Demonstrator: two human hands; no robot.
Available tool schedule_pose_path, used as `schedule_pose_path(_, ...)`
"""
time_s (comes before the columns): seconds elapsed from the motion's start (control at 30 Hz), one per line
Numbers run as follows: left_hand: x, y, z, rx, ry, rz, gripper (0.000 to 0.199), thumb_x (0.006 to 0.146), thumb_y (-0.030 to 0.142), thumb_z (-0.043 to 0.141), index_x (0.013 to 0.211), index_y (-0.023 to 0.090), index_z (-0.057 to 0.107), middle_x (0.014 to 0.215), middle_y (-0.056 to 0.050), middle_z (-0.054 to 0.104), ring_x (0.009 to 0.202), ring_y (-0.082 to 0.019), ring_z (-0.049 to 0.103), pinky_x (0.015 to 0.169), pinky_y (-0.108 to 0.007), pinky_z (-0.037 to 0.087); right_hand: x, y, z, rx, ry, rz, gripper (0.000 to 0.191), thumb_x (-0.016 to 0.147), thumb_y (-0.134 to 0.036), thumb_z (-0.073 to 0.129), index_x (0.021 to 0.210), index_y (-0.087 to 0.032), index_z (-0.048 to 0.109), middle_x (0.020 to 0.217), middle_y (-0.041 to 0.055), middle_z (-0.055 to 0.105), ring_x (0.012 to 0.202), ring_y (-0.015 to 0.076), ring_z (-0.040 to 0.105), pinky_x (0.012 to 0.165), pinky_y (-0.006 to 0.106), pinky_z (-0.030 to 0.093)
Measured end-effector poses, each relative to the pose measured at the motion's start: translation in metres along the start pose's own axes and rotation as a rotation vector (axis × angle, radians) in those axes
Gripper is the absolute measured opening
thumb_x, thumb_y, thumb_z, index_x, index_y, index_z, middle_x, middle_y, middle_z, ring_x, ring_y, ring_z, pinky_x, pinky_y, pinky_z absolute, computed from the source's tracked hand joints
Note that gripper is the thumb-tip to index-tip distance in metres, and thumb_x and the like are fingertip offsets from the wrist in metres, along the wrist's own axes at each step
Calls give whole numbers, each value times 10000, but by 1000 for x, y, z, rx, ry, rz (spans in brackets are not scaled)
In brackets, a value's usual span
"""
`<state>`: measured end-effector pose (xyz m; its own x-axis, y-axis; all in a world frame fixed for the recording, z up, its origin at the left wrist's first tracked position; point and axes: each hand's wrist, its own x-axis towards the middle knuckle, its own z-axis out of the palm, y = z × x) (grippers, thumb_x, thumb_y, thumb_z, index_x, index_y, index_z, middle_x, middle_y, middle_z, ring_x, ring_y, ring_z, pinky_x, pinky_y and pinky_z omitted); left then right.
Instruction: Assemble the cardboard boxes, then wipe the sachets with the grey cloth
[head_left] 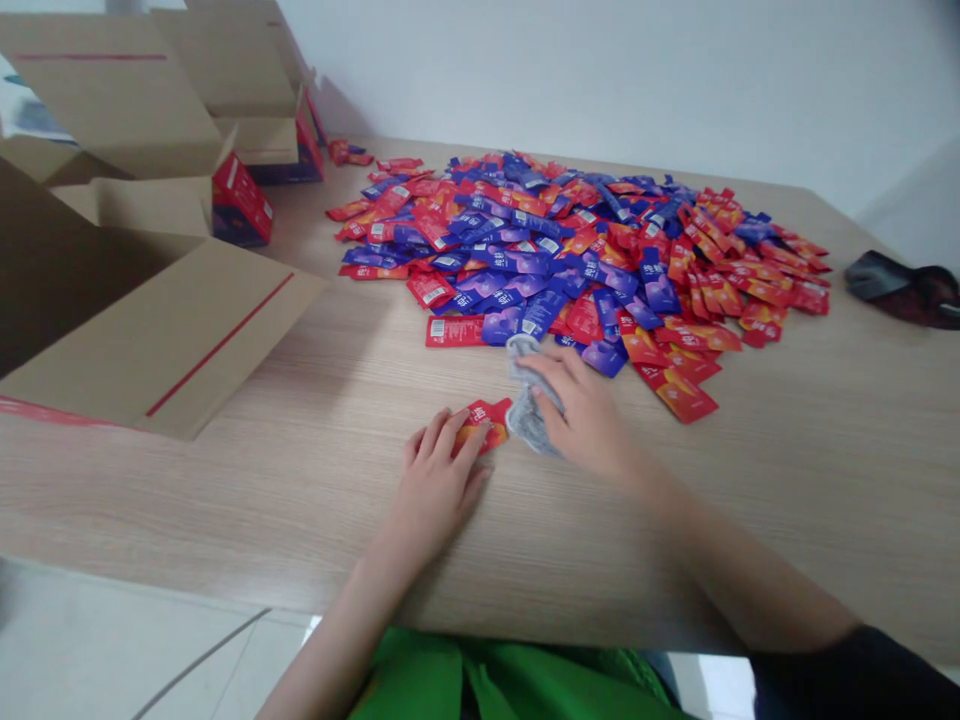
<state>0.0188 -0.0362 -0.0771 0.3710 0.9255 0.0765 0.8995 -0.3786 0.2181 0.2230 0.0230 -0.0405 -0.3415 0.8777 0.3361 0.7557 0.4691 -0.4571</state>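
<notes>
My left hand (439, 485) lies on the table with its fingers stretched over a red and orange sachet (491, 425), pressing on it. Part of that sachet is hidden under the fingers. Just to its right, my right hand (581, 410) is closed round a crumpled grey cloth (531, 420), whose lower end touches or nearly touches the sachet's right edge. Behind both hands spreads a big heap of red and purple sachets (517, 260). A red sachet (454, 331) lies flat at the heap's front edge.
An open cardboard box (225, 330) stands at the left with a flap reaching over the table (262, 520). More open boxes (244, 200) stand behind it. A dark, shiny object (900, 290) lies at the far right. A white wall (600, 80) closes off the back.
</notes>
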Motion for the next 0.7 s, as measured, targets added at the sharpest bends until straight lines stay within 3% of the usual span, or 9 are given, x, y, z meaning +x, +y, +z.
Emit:
schedule_pose_path(0.1, 2, -7, -4, 27, -45, 33, 458, 921, 178, 505, 1375, 227, 531, 1467, -123, 503, 1373, -318, 419, 1065, -517, 415, -1, -5, 28, -134, -191, -93, 434, 894, -108, 463, 1267, -255, 631, 1256, 117, 578, 1079, 250, 589, 898, 404, 508)
schedule_pose_path(0.17, 4, -14, -10, 37, -73, 95, 497, 881, 104, 511, 1368, 197, 533, 1463, -124, 511, 1363, -298, 438, 1083, -496, 413, -4, 3, 32, -162, -225, -57, 427, 885, -94, 461, 1232, -243, 661, 1217, 115, 593, 1074, 245, 590, 902, 398, 511)
schedule_pose_path(0.27, 9, -22, -24, 4, -80, 159, 495, 879, 91, 498, 1369, 156, 518, 1421, -121, 555, 1303, -261, 509, 1086, -441, 429, -10, 23, 13, -90, -107, 64, 414, 884, -104, 442, 1205, -233, 671, 1186, 100, 594, 1098, 235, 591, 924, 389, 511)
schedule_pose_path(0.37, 20, -26, -38, -89, -81, 82, 433, 941, 130, 418, 1359, 184, 518, 1263, -87, 667, 1084, -197, 655, 950, -344, 526, -14, 37, -16, -12, 18, 96, 384, 885, -148, 449, 1186, -245, 666, 1159, 85, 595, 1099, 240, 592, 948, 418, 497)
schedule_pose_path(0.47, 31, -24, -45, -99, -79, -20, 392, 960, 133, 387, 1305, 201, 559, 1153, -79, 700, 964, -180, 684, 838, -314, 551, -17, 42, -33, 39, 75, 126, 349, 880, -178, 464, 1153, -251, 668, 1119, 74, 602, 1069, 242, 601, 943, 429, 493)
schedule_pose_path(0.6, 24, -12, -43, 15, 36, -70, 329, 972, 223, 441, 1256, 200, 606, 1190, -100, 668, 1071, -254, 612, 891, -422, 516, -18, 36, -30, 30, 41, 125, 338, 879, -170, 462, 1132, -248, 672, 1125, 76, 611, 1073, 246, 604, 944, 433, 496)
schedule_pose_path(0.7, 5, -4, -33, -73, 29, 55, 352, 990, 252, 421, 1302, 265, 583, 1292, -54, 625, 1124, -227, 565, 933, -399, 494, -24, 21, -20, 37, 10, 57, 365, 891, -146, 442, 1167, -249, 657, 1187, 82, 595, 1123, 239, 587, 960, 415, 496)
